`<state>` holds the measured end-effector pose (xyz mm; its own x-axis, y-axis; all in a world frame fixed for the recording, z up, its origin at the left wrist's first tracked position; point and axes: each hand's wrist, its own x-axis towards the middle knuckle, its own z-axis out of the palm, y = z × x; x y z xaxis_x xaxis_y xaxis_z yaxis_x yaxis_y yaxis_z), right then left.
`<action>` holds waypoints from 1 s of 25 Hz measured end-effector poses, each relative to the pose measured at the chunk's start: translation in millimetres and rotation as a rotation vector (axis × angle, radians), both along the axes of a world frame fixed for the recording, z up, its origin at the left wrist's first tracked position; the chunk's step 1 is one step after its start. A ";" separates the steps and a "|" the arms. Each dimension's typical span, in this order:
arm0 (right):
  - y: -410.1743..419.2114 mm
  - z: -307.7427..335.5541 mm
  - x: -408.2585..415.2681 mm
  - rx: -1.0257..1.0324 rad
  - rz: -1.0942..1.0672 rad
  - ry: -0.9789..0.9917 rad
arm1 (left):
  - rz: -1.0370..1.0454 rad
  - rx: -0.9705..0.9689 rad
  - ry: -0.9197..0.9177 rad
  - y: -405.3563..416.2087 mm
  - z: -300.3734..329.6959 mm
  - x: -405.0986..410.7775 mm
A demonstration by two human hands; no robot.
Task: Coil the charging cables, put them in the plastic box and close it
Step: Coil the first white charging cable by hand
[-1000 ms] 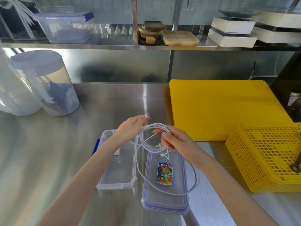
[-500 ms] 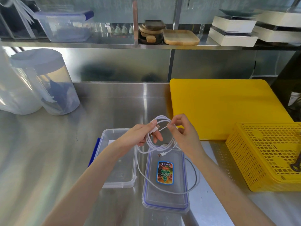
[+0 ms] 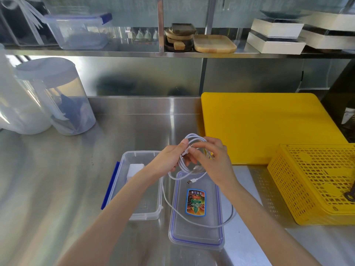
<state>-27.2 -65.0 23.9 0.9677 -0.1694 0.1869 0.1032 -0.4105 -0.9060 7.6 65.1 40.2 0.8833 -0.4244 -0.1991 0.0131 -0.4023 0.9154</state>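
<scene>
At the far left of the steel counter [image 3: 57,189] stand two clear plastic jugs [image 3: 57,96], side by side. Further right, the open plastic box [image 3: 140,206] sits with a blue clip [image 3: 109,186] along its left edge and a small white block [image 3: 134,170] inside (what the block is cannot be told). The left hand [image 3: 169,160] hovers above the box's far right corner, its fingers curled around a coil of white charging cable [image 3: 194,148], thumb pressed on top of the loops. The right hand [image 3: 213,162] meets it from the other side, fingertips pinching the same coil. One stretch of cable hangs down from the coil and runs in a wide loose loop over the box's lid [image 3: 196,237], which lies flat on the counter just right of the box, label up. A USB plug [image 3: 191,181] dangles free over the lid's far end. Beyond the right hand lies a yellow cutting board [image 3: 269,127], and at the far right a yellow plastic basket [image 3: 317,183] rests partly on its near corner. A shelf [image 3: 172,53] above holds containers and wooden trays.
</scene>
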 end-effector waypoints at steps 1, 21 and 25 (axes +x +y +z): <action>-2.3 1.7 -0.4 0.104 -0.006 0.016 | -0.005 -0.018 0.010 1.6 -0.1 0.7; -20.1 13.5 6.7 0.650 0.044 0.052 | 0.043 -0.329 0.060 20.5 -6.8 3.3; -15.6 15.6 7.2 0.642 0.053 0.061 | 0.128 -0.506 0.118 11.3 -10.2 2.8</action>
<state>-19.9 -80.7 39.6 0.9834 -0.1810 0.0090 0.0493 0.2197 -0.9743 10.4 76.4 30.0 0.9184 -0.3833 -0.0986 0.1477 0.1009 0.9839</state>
